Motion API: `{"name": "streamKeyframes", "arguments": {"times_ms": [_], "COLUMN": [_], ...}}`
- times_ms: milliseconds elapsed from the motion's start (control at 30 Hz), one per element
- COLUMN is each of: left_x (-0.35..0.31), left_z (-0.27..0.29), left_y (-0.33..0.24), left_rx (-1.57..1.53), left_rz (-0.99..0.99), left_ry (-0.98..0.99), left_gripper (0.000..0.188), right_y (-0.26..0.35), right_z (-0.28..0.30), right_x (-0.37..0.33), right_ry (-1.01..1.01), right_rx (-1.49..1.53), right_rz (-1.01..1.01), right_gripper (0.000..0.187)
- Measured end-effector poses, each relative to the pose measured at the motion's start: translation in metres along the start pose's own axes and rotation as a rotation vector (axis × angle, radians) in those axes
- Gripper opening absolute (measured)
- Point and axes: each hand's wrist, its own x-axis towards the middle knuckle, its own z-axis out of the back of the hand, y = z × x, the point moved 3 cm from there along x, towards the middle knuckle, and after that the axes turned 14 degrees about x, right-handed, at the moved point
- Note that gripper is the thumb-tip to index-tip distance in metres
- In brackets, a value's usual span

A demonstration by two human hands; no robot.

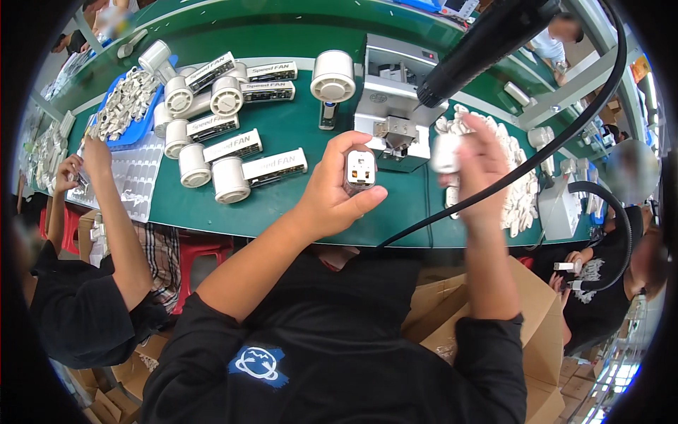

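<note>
My left hand [337, 185] is closed around a white handheld fan [361, 169], whose handle end faces up and shows small slots and two coppery spots. The rest of the fan is hidden below and by my fingers. My right hand [483, 164], smeared by motion, is over the right-hand pile of white plastic parts [514, 145]. At its fingers is a white plastic piece [446, 153], too blurred to make out its exact shape. Between and beyond my hands stands a silver screw feeder [395, 99]. A black electric screwdriver [487, 53] slants down above it.
Several finished-looking white handheld fans [232, 177] lie at left; another fan [332, 76] stands beside the feeder. A blue tray [145, 134] holds small white parts. A black cable [544, 152] crosses near my right forearm. Cardboard boxes [540, 318] stand below the green table [282, 212]. Co-workers sit on both sides.
</note>
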Motion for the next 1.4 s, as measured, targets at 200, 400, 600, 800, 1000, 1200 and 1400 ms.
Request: {"name": "streamKeyframes", "arguments": {"times_ms": [200,400,600,800,1000,1200,1400], "left_x": [0.003,0.004,-0.002,-0.002,-0.001,-0.003,0.002], "left_z": [-0.002,-0.003,0.007,0.012,0.008,0.008,0.006], "left_y": [-0.008,-0.006,0.006,0.009,0.009,0.009,-0.004], "left_rx": [0.247,0.192,0.081,0.065,0.085,0.077,0.202], "left_rz": [-0.130,-0.118,-0.125,-0.126,-0.140,-0.124,-0.148], "left_ry": [-0.022,-0.016,-0.121,-0.165,-0.148,-0.143,-0.116], "left_gripper": [0.076,0.050,0.042,0.043,0.046,0.047,0.045], "right_y": [-0.025,-0.011,0.042,0.008,-0.009,-0.020,0.012], "right_z": [-0.052,-0.053,-0.061,-0.061,-0.044,-0.042,-0.042], "right_x": [-0.017,-0.005,0.060,0.065,0.070,0.059,0.040], "right_ry": [0.226,0.177,-0.109,0.161,0.061,0.113,0.221], "right_rx": [0.060,-0.252,0.151,0.200,0.322,0.366,0.340], "right_rz": [-0.375,-0.036,0.600,0.217,0.213,0.184,0.094], "right_gripper": [0.019,0.014,0.039,0.042,0.034,0.034,0.036]}}
